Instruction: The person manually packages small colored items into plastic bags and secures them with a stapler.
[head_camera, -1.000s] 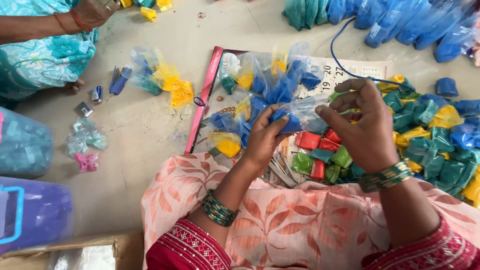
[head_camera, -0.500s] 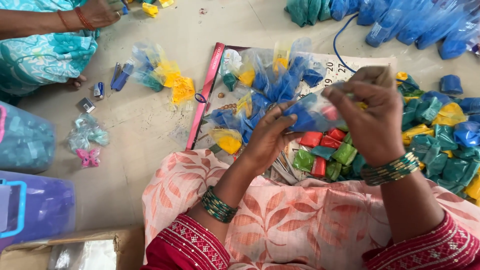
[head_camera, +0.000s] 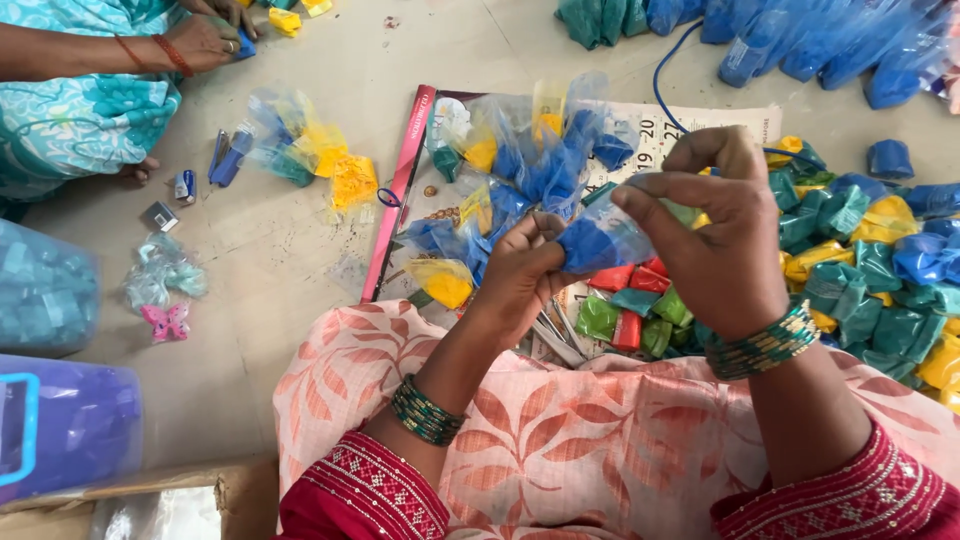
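Observation:
My left hand (head_camera: 520, 275) pinches the neck of a small clear plastic packet of blue powder (head_camera: 597, 243). My right hand (head_camera: 715, 235) holds the other side of the same packet, fingers curled above it. Under my hands, red and green packets (head_camera: 630, 310) lie on a printed calendar sheet (head_camera: 700, 125) spread on the floor. Both wrists wear green bangles.
Finished blue and yellow packets (head_camera: 530, 160) lie on the sheet. A heap of teal, yellow and blue packets (head_camera: 880, 270) is at the right. Blue bags (head_camera: 830, 45) lie at the back. Another person's hand (head_camera: 200, 40) works at upper left. A purple box (head_camera: 60, 420) stands at the left.
My hands have drawn together over the blue packet and risen slightly; the right hand now closes over its top.

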